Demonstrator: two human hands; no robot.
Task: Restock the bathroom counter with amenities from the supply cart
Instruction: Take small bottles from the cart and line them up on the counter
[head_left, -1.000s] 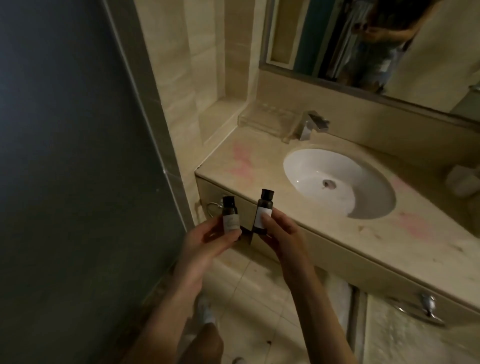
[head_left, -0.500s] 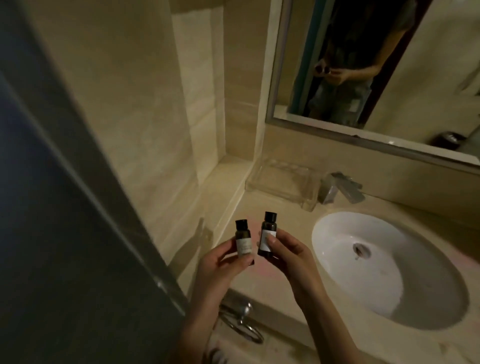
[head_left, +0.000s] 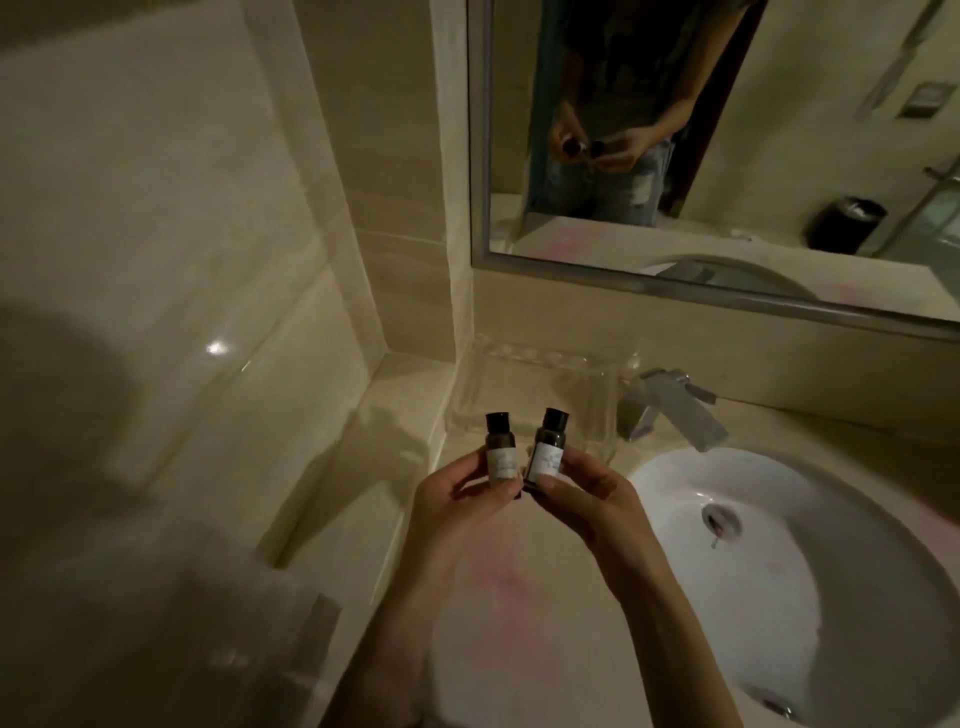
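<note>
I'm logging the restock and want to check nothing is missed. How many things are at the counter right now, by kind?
Small dark bottles: 2 (left bottle held by the left hand, right bottle held by the right hand)
Clear tray: 1
Faucet: 1
Sink basin: 1
Total: 5

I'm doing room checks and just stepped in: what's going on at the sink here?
A person stands at the counter with a small dark bottle held upright in each hand. The left hand pinches the left bottle, and the right hand pinches the right bottle. The bottles are side by side in the air, just in front of the clear tray that sits left of the faucet. Neither bottle is set down yet.
</note>
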